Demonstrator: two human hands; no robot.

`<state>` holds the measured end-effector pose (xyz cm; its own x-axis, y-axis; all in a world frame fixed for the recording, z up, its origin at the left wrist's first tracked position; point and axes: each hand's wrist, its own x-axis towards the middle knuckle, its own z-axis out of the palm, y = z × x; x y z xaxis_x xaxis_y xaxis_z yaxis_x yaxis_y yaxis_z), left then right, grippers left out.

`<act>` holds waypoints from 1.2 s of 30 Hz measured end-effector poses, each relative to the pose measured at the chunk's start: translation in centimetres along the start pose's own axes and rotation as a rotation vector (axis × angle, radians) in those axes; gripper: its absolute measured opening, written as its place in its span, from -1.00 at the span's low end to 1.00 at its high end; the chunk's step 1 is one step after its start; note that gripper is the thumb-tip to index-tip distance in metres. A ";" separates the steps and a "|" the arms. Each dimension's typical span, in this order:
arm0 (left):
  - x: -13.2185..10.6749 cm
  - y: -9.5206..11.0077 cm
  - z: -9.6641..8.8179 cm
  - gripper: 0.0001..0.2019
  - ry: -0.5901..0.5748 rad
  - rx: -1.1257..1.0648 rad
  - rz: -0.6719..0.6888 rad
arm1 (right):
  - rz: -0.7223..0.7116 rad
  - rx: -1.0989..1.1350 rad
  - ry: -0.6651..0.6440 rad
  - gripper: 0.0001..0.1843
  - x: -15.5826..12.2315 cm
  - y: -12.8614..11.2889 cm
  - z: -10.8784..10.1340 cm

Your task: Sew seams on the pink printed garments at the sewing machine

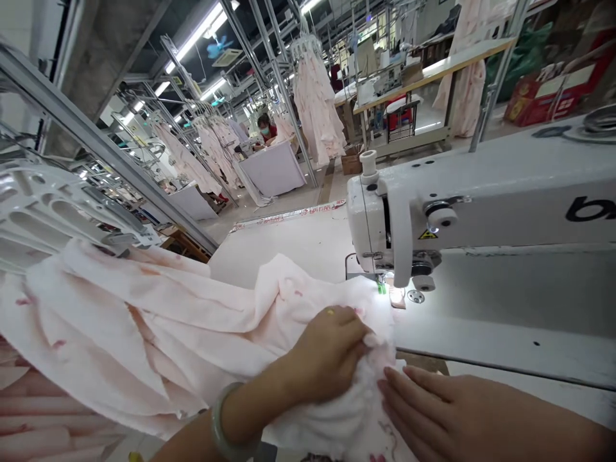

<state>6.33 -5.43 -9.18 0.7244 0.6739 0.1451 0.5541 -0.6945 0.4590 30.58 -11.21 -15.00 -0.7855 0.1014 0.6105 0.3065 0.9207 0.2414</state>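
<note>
A pale pink fabric piece (202,314) with small reddish marks spreads across the sewing table, its far edge by the lit needle area of a white sewing machine (462,199). My left hand (332,353), with a ring and a bangle on the wrist, is closed on a gathered fold of this fabric just in front of the needle. To its right, my right hand (433,404) lies with fingers stretched out, their tips against the fabric's right edge. A green part (382,288) shows beside the presser foot, which the fabric partly hides.
White plastic hangers (62,205) hold the fabric's left end beside a slanted metal rail (106,141). More pink pieces hang on a rack (315,102) beyond the table (293,237). A person (267,130) sits at another station. Red boxes (548,96) stand at far right.
</note>
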 end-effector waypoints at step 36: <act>1.2 1.0 2.1 -0.52 0.094 0.217 0.054 | 0.090 0.031 -0.075 -0.61 -1.4 5.4 -1.1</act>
<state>8.61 -5.91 -10.40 0.7197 0.6476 0.2504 0.5980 -0.7614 0.2505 33.97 -6.76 -13.77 -0.7939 0.2113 0.5701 0.3617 0.9178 0.1635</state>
